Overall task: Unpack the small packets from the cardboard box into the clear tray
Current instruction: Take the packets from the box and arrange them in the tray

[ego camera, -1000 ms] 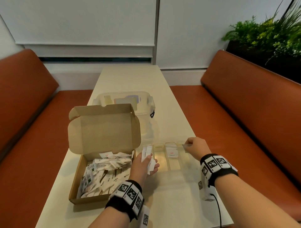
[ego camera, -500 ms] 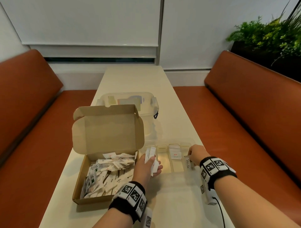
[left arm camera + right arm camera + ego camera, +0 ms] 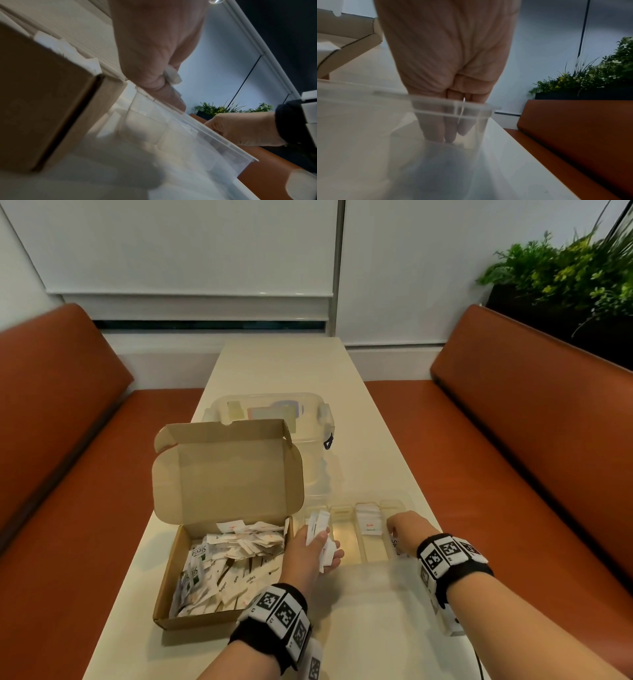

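The open cardboard box point(image 3: 222, 570) lies front left on the table, its lid upright, with several white packets point(image 3: 236, 559) loose inside. The clear tray point(image 3: 342, 529) with narrow compartments stands right of it; one compartment holds packets marked Salt point(image 3: 370, 525). My left hand point(image 3: 325, 546) hovers between box and tray and grips a bunch of white packets point(image 3: 317, 529), whose edge also shows as the packet bunch point(image 3: 172, 75). My right hand point(image 3: 404, 529) reaches into the rightmost compartment; its fingers point(image 3: 450, 128) point down and pinch a thin Stevia packet point(image 3: 462, 108).
A lidded clear container point(image 3: 274, 412) stands right behind the box lid. Orange benches point(image 3: 513, 457) run along both long sides of the narrow table point(image 3: 284, 364). A planter with green plants point(image 3: 565, 275) sits behind the right bench.
My right hand has come from the tray's far edge down into the rightmost compartment with the Stevia packet. My left hand keeps its bunch of packets in nearly the same place.
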The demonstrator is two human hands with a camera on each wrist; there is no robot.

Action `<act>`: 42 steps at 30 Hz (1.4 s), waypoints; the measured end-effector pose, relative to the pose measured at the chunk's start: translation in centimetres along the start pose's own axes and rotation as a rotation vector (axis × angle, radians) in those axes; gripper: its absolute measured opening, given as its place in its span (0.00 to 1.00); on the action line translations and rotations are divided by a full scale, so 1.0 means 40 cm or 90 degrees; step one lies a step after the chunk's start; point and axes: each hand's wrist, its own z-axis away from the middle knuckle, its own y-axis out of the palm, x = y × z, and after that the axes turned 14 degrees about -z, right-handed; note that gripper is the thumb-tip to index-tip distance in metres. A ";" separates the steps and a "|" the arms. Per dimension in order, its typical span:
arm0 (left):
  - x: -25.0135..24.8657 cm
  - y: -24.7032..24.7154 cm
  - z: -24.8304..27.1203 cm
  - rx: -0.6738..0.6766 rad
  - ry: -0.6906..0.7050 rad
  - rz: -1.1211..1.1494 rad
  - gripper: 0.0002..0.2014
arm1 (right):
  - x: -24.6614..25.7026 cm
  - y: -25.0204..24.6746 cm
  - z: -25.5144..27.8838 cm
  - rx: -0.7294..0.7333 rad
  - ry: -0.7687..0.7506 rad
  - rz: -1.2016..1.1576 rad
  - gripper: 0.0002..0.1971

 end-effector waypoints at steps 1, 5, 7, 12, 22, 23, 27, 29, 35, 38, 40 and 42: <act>0.001 0.000 0.000 -0.001 0.001 -0.003 0.06 | 0.001 0.001 -0.001 -0.004 -0.002 -0.005 0.21; 0.004 0.000 0.001 -0.004 -0.004 -0.002 0.05 | 0.000 0.002 -0.007 -0.004 -0.001 0.001 0.20; 0.007 0.002 0.003 -0.002 -0.006 -0.001 0.05 | 0.000 0.002 -0.007 0.001 -0.001 0.012 0.20; 0.010 0.003 0.006 0.005 -0.004 -0.001 0.05 | -0.005 0.004 -0.009 -0.015 -0.013 -0.003 0.18; -0.006 -0.002 0.002 0.004 -0.016 0.041 0.09 | 0.054 -0.019 0.014 -0.185 -0.068 -0.093 0.15; -0.011 -0.003 0.001 -0.003 -0.015 0.062 0.10 | 0.075 -0.022 0.016 -0.206 -0.102 -0.133 0.12; -0.032 -0.014 -0.003 -0.029 0.007 0.088 0.10 | 0.170 -0.015 0.037 -0.090 -0.207 -0.354 0.07; -0.032 -0.023 -0.004 -0.054 0.027 0.056 0.10 | 0.204 -0.008 0.045 -0.020 -0.208 -0.431 0.10; -0.015 -0.051 -0.001 -0.090 0.050 -0.007 0.14 | 0.241 0.024 0.051 -0.006 -0.225 -0.421 0.16; -0.006 -0.057 -0.004 -0.093 0.053 -0.014 0.13 | 0.246 0.034 0.052 -0.033 -0.228 -0.413 0.17; -0.001 -0.058 -0.008 -0.106 0.048 -0.031 0.12 | 0.249 0.039 0.053 -0.048 -0.223 -0.402 0.17; 0.005 -0.058 -0.012 -0.119 0.039 -0.065 0.12 | 0.252 0.042 0.054 -0.045 -0.219 -0.386 0.17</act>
